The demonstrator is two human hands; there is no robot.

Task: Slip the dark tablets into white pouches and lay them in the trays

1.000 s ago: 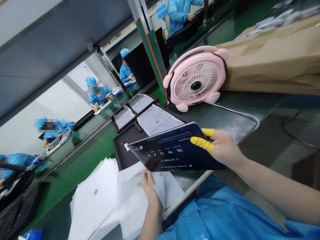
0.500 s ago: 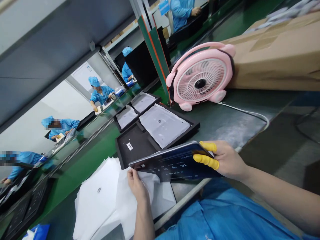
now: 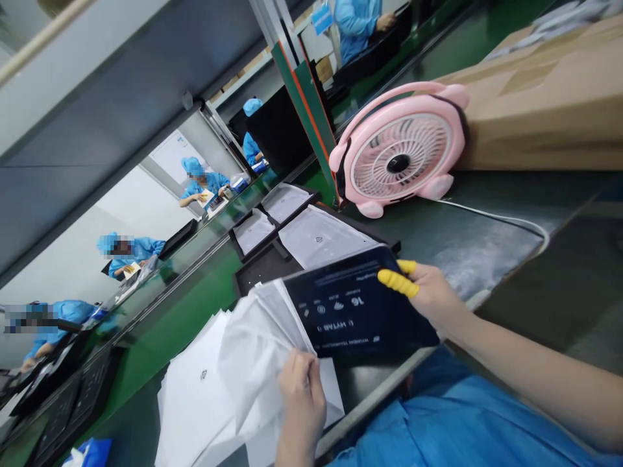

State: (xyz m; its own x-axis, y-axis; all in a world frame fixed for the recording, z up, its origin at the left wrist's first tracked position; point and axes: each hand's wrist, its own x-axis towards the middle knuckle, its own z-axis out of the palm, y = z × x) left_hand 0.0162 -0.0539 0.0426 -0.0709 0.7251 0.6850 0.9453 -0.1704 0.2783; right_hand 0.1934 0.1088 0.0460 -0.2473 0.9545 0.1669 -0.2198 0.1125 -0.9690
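Observation:
My right hand [image 3: 428, 295], with yellow finger cots on two fingers, grips the right edge of a dark tablet [image 3: 355, 308] whose printed film faces up. My left hand [image 3: 300, 392] is closed on a white foam bag [image 3: 253, 344], lifted off the stack of white bags [image 3: 195, 402]. The tablet's left end sits at or just inside the raised bag's mouth. Both are held above the near edge of the green belt.
Black trays [image 3: 265, 266] holding bagged items lie on the green conveyor [image 3: 160, 331] just behind. A pink fan [image 3: 399, 155] and a cardboard box [image 3: 545, 97] stand at the right, with a white cable [image 3: 506, 220] across the bench. Other workers in blue sit along the far side.
My left hand has picked a white bag up from the stack and raised it. The tablet has moved left so its end meets the bag's mouth.

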